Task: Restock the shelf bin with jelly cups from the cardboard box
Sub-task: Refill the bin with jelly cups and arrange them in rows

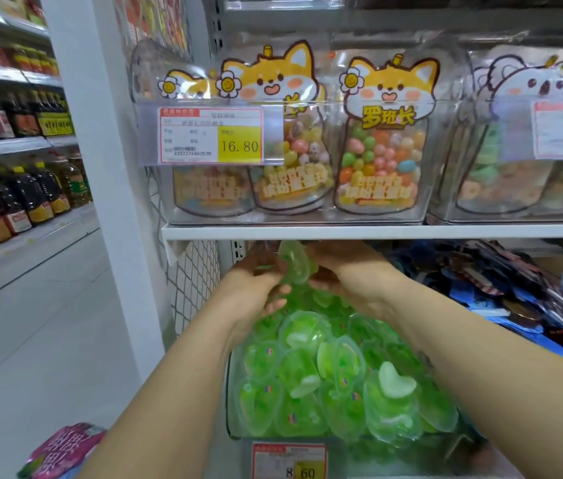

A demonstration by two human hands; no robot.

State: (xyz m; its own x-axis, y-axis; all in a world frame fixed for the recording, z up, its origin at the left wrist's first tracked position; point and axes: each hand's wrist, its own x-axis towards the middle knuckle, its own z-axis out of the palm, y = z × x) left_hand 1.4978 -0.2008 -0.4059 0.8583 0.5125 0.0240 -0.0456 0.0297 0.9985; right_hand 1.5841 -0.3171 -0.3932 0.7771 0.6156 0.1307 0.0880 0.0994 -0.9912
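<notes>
**Q:** While I've got both hands up under the shelf (pixel 376 232), what goes down for grip?

**A:** Left hand (pixel 255 292) and right hand (pixel 352 281) both grip one bunch of jelly cups (pixel 295 267), with the fingers (pixel 280 290) curled in from each side. I'm using two hands because, my guess, the cups are slick and loose and one hand would spill them.

**Q:** Where's the bunch?

**A:** It's above the back of the shelf bin (pixel 231 392), just under the shelf edge and over the heap (pixel 325 368) lying in the bin. I'd say it's held high so it clears the heap and drops toward the rear. The front is piled up to the bin wall.

**Q:** Look of the cups?

**A:** Translucent green, heart-shaped, with clear film lids and a small label. A few show a pale heart. The held ones are blurred, so I can't tell the count.

**Q:** Cardboard box?

**A:** Not in view. The bin looks nearly full, so I'd judge the restock is close to done. There's a price tag (pixel 288 461) on the bin front and dark packets (pixel 532 299) just to the right.
</notes>
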